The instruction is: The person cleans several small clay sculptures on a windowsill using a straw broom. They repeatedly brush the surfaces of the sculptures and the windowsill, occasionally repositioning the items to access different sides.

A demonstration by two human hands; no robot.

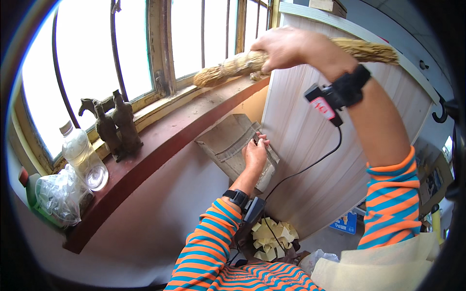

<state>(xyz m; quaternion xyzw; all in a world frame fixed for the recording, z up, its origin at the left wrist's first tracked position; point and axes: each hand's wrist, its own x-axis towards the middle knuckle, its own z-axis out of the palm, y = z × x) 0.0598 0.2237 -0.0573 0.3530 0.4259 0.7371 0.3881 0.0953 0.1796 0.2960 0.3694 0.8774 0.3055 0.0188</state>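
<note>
My right hand (pixel 293 47) grips a straw hand broom (pixel 233 68) by its middle, holding it lengthwise above the far end of the reddish-brown windowsill (pixel 182 122). One broom end hangs over the sill beside the window; the other extends in front of a wood-grain panel (pixel 309 120). Lower down, my left hand (pixel 255 152) is closed on a worn grey-brown dustpan (pixel 222 140), tilted below the sill near the panel. My fingers hide the part being gripped. Small bits of debris (pixel 209 99) dot the sill. Both wrists wear black straps with devices attached.
Dark figurines (pixel 122 125), including a horse, stand on the sill. Left of them are a clear plastic bottle (pixel 85 156) and a crumpled plastic bag (pixel 60 196). A black cable (pixel 309 166) loops between my wrists. Pale yellow scraps (pixel 273 236) are heaped below.
</note>
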